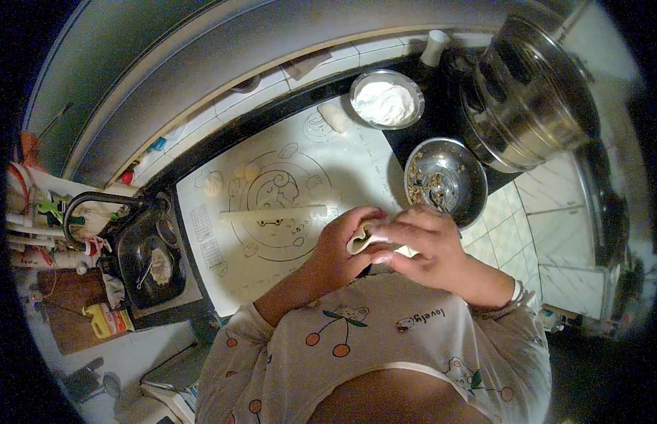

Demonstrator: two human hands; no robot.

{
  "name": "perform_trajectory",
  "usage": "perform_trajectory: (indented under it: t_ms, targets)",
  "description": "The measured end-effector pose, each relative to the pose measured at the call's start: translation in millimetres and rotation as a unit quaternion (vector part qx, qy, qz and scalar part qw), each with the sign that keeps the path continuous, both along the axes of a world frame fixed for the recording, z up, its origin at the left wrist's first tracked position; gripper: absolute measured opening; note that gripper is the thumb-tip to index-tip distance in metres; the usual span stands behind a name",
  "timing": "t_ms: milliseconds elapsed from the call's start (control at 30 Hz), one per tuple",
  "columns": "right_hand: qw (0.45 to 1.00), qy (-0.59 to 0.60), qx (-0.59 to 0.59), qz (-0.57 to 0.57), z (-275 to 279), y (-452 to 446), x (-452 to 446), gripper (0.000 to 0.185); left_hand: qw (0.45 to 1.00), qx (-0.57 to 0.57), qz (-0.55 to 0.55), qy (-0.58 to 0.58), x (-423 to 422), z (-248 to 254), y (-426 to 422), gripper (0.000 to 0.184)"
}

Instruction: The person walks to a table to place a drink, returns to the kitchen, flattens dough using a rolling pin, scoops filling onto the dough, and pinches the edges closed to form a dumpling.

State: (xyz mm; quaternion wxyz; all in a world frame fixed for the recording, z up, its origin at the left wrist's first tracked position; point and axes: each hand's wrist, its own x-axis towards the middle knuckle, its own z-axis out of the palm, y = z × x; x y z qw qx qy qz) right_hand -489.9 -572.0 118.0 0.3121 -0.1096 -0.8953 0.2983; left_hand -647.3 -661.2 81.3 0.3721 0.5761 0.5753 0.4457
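Note:
Close to my chest, a folded dough wrapper [359,239] is held between both hands. My left hand [341,244] is curled around its left side. The fingers of my right hand [431,249] are bent together at its upper and right edge; any filling inside is hidden. Just beyond the hands, a pale rolling pin [272,215] lies across a printed white mat [272,279]. A round dough piece [212,184] and smaller dough lumps [247,172] rest at the mat's left, with a dough log [333,118] at its far edge. Right of them, a steel bowl [475,185] contains some chopped filling.
A bowl of white flour [385,104] stands at the back, near a white cup-like container [434,48]. The tall steel steamer [533,99] takes up the back right. On the left are a dark sink [174,272], its black faucet [102,199] and a yellow bottle [108,321].

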Motion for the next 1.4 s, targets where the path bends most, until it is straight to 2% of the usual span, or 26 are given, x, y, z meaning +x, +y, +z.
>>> perform_trajectory:
  t_ms: [133,233,300,400,533,600,733,833,933,1033,1200,1300,1400]
  targets:
    - [1.0,-0.018,0.021,-0.012,-5.5,-5.7,-1.9,0.025,1.0,0.006,0.018,-0.002,0.9,-7.1,-2.5,0.052]
    - [0.996,-0.024,0.081,-0.005,0.1,-4.7,-5.4,0.029,1.0,0.021,0.013,0.007,0.1,-10.9,-4.0,0.053]
    - [0.996,-0.035,0.088,0.0,-2.2,-5.7,-6.3,0.03,0.999,0.048,0.005,0.012,-0.7,-16.7,-6.5,0.055]
    - [0.994,-0.053,0.094,0.0,-1.5,-7.1,-7.6,0.031,0.999,0.028,-0.009,0.015,-1.5,-16.1,-7.6,0.055]
    - [0.993,-0.079,0.093,0.0,1.4,-7.2,-7.8,0.03,0.999,0.041,0.009,-0.022,-0.8,-10.0,-6.5,0.054]
    - [0.996,-0.049,0.079,0.0,-6.3,-6.6,-5.7,0.027,0.999,0.012,0.014,-0.031,-0.6,-7.6,-5.6,0.053]
    - [0.998,0.014,0.053,-0.009,-10.8,-7.9,-7.1,0.023,0.998,0.036,0.027,-0.039,-0.8,-14.4,-6.1,0.048]
    - [0.998,0.052,-0.041,-0.022,-14.2,-9.1,-7.6,0.023,0.998,0.015,0.034,-0.044,-1.7,-15.9,-5.4,0.044]
    - [0.985,-0.04,-0.143,-0.09,-3.3,-13.1,-0.8,0.022,0.998,0.002,0.036,-0.056,-1.9,-13.8,-5.0,0.04]
    - [0.993,0.012,-0.083,-0.086,0.2,-5.9,-8.1,0.024,0.998,-0.024,0.029,-0.049,-1.2,-1.5,-4.5,0.039]
    - [0.998,-0.017,-0.02,-0.051,2.6,4.3,-11.7,0.024,0.997,-0.029,0.022,-0.065,-1.8,-3.7,-3.0,0.039]
    - [0.999,-0.021,-0.017,-0.033,-4.9,5.4,-12.7,0.022,0.991,-0.044,0.01,-0.127,-2.4,-5.8,-3.1,0.036]
    - [0.999,-0.001,-0.032,-0.009,-4.8,6.2,-14.4,0.02,0.97,-0.143,-0.049,-0.19,-5.7,6.5,-1.8,0.033]
